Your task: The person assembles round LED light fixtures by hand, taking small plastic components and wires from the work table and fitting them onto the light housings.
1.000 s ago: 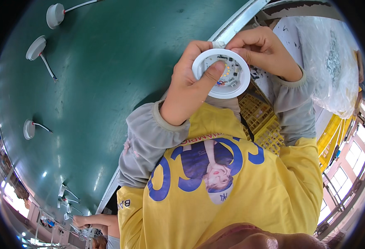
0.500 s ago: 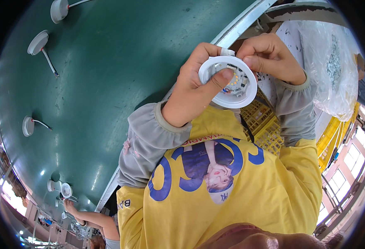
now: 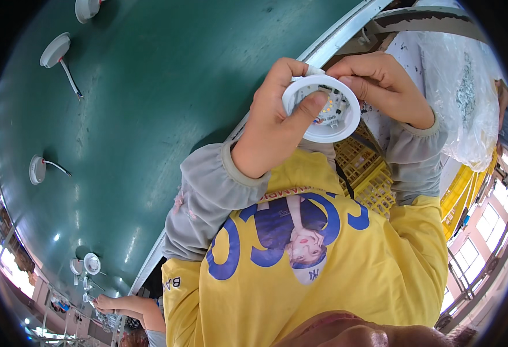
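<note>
a head-worn fisheye camera looks down from close above the left hand [image 3: 274, 127] and right hand [image 3: 392, 87].

We are wearing a yellow shirt [image 3: 381, 260] bearing large blue letters [image 3: 224, 273] and smaller red ones, with grey sleeves [image 3: 202, 191]. We are looking at a white lamp [image 3: 339, 118] with a ring of yellow dots [image 3: 329, 106] inside and a green table [image 3: 150, 115] with a silvery edge [image 3: 347, 29]. We are also seeing a white cord [image 3: 70, 78] and yellow crates [image 3: 375, 186] patterned in an open grid.
</note>
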